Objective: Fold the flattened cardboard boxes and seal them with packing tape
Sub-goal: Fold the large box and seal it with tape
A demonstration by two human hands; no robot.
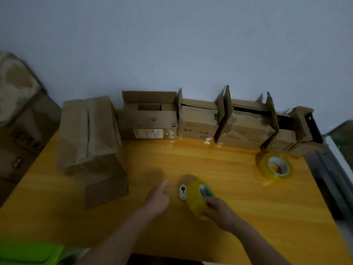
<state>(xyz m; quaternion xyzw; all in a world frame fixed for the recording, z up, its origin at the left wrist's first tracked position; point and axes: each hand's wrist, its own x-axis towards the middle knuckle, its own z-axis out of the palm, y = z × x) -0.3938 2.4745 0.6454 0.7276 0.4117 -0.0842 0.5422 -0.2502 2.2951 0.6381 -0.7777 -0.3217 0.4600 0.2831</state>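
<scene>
On the yellow table, the right hand grips a tape roll for sealing, fingers clamped; the left hand, just left of the roll, lies relaxed, fingers apart.

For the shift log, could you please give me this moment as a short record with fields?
surface: yellow table
right hand: grips a tape roll, tilted on its edge
left hand: open, holds nothing, beside a white tool
spare roll: lies flat, far right
open boxes: row along the wall, flaps up
box stack: at the left
sealing: no tape being applied
</scene>
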